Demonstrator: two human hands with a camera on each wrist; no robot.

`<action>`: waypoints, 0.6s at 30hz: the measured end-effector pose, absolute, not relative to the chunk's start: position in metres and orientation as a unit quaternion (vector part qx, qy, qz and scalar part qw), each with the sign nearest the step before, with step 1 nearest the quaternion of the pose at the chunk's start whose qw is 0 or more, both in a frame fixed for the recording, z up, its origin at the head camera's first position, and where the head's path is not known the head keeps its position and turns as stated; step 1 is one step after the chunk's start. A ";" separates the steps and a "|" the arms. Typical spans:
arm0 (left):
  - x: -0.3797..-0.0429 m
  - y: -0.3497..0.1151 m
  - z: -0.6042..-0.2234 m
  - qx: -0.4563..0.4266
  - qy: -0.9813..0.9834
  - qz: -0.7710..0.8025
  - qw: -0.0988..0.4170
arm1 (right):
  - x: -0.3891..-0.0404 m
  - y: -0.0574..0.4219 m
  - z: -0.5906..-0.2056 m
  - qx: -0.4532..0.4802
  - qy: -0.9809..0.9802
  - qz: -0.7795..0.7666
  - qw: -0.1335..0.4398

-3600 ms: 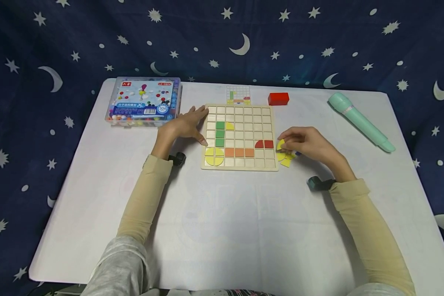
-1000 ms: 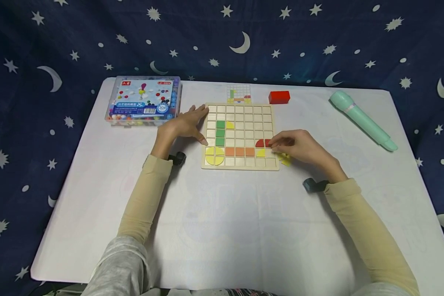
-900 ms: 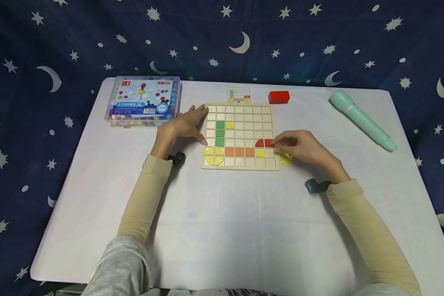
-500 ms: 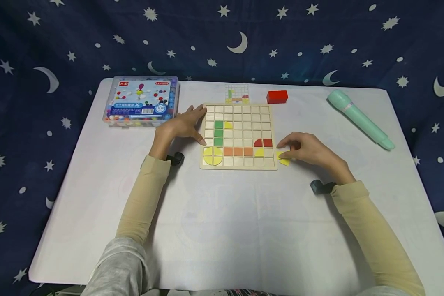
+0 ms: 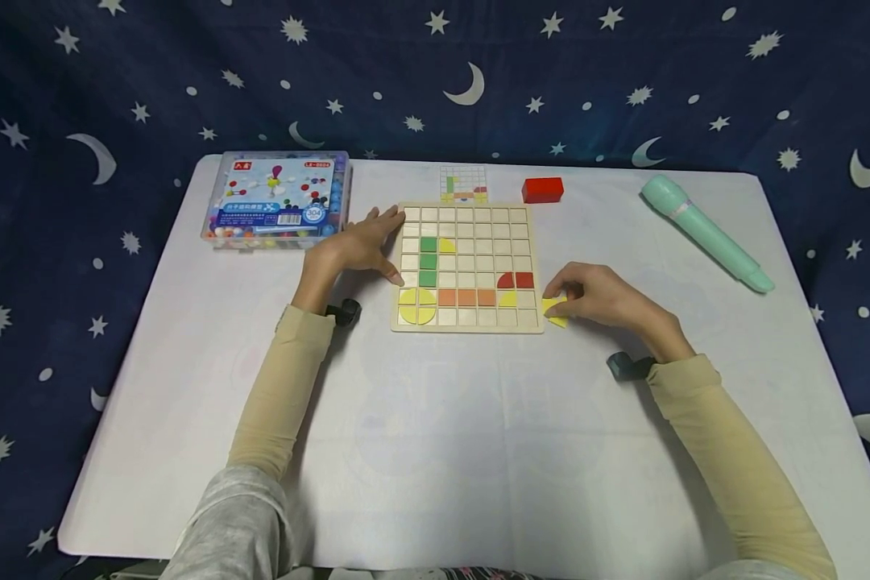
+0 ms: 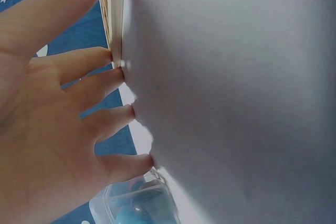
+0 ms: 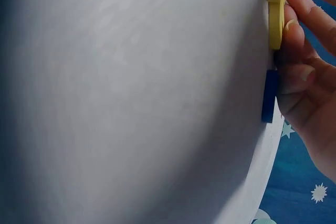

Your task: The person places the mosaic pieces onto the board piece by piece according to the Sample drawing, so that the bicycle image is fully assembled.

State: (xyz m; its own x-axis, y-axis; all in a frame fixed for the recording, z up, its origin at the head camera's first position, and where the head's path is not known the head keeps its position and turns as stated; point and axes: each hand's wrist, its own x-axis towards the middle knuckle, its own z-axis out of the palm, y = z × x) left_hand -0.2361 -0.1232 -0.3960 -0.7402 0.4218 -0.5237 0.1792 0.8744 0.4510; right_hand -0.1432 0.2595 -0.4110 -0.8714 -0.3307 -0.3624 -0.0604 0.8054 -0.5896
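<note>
A wooden grid board bears green squares, orange squares, red tiles and yellow quarter-round tiles, some forming a circle at its lower left corner. My left hand lies spread along the board's left edge, thumb and fingertips at the rim; the left wrist view shows its straight fingers. Right of the board, my right hand pinches a yellow tile between thumb and fingers, over other yellow tiles. Beside that thumb, a blue tile shows in the right wrist view.
Behind the board lies a pattern card, with a red block to its right. A clear box of coloured beads stands at the back left. A mint-green microphone-shaped object lies at the back right.
A yellow quarter-round tile, in my right hand at first, now sits on the board below the red tiles. That hand has moved back right to the loose yellow tiles. The left hand stays put.
</note>
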 end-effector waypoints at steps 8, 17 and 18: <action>-0.236 -0.123 -0.396 0.164 0.914 0.185 0.322 | -0.144 0.256 -0.412 -0.099 0.917 -0.307 0.235; -0.236 -0.123 -0.395 0.165 0.914 0.185 0.320 | -0.143 0.254 -0.411 -0.094 0.915 -0.321 0.226; -0.236 -0.123 -0.395 0.166 0.915 0.184 0.319 | -0.143 0.253 -0.411 -0.095 0.914 -0.324 0.224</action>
